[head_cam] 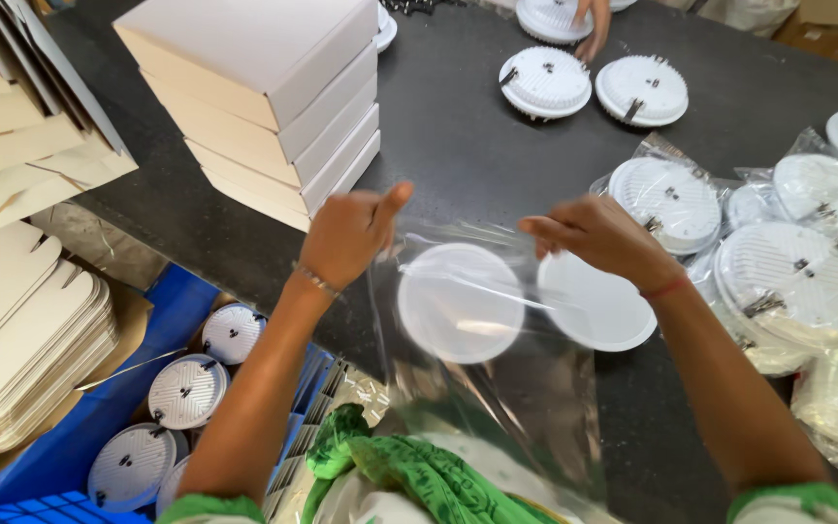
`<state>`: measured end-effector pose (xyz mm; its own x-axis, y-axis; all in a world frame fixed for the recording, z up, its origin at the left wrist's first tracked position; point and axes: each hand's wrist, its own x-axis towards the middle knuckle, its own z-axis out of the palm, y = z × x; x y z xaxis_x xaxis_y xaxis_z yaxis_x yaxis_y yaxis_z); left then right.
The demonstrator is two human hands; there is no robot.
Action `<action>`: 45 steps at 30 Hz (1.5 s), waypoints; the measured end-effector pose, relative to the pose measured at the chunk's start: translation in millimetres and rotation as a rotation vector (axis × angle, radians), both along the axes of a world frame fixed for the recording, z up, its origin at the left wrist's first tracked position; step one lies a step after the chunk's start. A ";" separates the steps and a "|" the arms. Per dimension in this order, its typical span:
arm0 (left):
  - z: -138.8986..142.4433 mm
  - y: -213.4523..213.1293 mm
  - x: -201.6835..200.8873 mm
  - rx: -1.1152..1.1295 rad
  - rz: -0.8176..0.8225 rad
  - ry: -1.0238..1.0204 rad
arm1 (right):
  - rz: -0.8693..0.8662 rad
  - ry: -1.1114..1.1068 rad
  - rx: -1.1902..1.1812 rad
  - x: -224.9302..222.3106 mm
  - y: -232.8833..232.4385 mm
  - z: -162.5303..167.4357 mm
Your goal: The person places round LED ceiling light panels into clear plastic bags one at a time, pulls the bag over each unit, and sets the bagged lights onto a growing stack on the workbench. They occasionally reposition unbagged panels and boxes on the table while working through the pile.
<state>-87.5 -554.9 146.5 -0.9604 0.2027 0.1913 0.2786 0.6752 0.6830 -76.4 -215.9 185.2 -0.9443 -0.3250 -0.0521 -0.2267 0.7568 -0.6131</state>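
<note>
I hold the left hand (349, 233) and right hand (598, 236) each pinching an upper corner of a clear plastic bag (482, 320), which hangs open above the dark worktop (458, 146). A round white plastic disc (461, 303) sits inside the bag; a second white disc (601, 312) lies on the worktop just beside it.

Risk, as I judge it: the thin film may slip from either pinch and drop the disc.

Clearance: stacked white flat boxes (273, 92) stand left, bagged discs (788, 277) crowd right; open worktop lies ahead. The near edge drops to a blue crate (162, 320).
</note>
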 end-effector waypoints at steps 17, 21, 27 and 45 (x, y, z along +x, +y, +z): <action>27.7 10.8 55.1 -0.409 0.139 0.778 | -0.033 1.163 0.183 9.9 -65.8 -18.0; -19.6 28.0 72.4 -0.320 0.074 0.551 | -0.005 0.855 0.173 62.3 -48.6 -72.8; -28.0 32.0 23.5 -0.257 0.292 0.678 | 0.093 0.557 0.096 114.0 -61.5 -135.0; -13.8 50.9 -68.9 -0.366 0.517 0.559 | -0.087 0.283 -0.154 183.2 35.4 -76.8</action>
